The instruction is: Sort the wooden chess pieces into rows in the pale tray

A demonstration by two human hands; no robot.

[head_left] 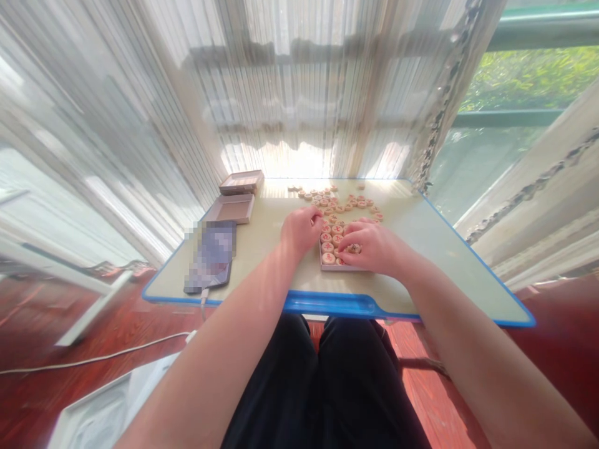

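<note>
A shallow open box (pixel 322 257) holds rows of round wooden xiangqi pieces (pixel 328 247) with red characters. My right hand (pixel 377 246) reaches over the box from the right and covers much of it. Its thumb and fingertips come together on a xiangqi piece (pixel 339 254) low in the box. At the box's upper left corner is my left hand (pixel 302 229), fingers curled inward. Whatever those fingers hold, if anything, is hidden. Beyond both hands, more loose xiangqi pieces (pixel 322 201) lie scattered on the table.
The pale table (pixel 262 262) has a blue rim and a blue front tray (pixel 332 304). At left lie a phone (pixel 213 255) with a white cable (pixel 204 299), an open box part (pixel 233 209) and another box (pixel 242 181). Sheer curtains (pixel 304 93) hang behind the table.
</note>
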